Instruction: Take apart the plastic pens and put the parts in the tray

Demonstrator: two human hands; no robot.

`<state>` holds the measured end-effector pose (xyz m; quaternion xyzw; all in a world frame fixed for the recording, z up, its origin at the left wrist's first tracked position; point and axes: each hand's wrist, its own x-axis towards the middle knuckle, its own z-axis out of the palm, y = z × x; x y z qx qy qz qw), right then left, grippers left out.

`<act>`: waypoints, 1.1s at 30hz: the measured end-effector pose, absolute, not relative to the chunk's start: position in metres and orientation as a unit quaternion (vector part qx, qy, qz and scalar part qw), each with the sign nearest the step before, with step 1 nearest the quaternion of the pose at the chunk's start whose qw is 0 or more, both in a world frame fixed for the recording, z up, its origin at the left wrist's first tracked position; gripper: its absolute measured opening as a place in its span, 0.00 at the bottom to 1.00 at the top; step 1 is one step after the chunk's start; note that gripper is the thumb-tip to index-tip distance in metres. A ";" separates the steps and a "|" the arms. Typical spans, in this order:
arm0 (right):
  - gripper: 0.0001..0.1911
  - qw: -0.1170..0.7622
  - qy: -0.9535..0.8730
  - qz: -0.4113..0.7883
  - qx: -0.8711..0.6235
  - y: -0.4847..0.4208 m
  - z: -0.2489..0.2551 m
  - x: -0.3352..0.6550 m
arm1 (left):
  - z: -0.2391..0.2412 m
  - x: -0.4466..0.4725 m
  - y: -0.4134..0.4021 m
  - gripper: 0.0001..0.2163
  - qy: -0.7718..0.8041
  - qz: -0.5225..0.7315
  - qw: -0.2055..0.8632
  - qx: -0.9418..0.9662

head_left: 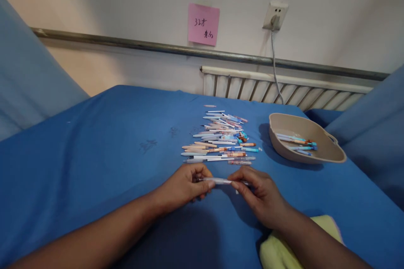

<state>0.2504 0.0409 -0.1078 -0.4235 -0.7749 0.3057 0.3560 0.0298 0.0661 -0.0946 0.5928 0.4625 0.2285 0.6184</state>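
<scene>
Between my two hands lies a slim, pale translucent pen (pixel 221 181), held level above the blue cloth. My left hand (pixel 189 183) is closed around its left end, thumb in front. The fingers of my right hand (pixel 257 191) pinch its right end, partly hiding it. Just beyond the hands, pen parts (pixel 217 136) are spread in rough rows: white refills, grey and peach barrels, and clear, orange and blue pieces. A beige plastic basin (pixel 315 157) at the right holds several pens (pixel 298 139) with blue and brown ends.
The blue cloth (pixel 94 143) covers the work surface. A yellow-green towel (pixel 279 252) lies near my right forearm. Behind are a metal rail (pixel 126 43), a radiator (pixel 246 84), a pink note (pixel 203 25) and a plugged-in cable (pixel 274 59). Blue curtains (pixel 25 71) hang at both sides.
</scene>
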 end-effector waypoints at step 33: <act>0.11 0.495 -0.564 0.542 -0.378 0.046 -0.108 0.231 | -0.102 0.034 0.064 0.15 0.401 0.224 0.675 0.577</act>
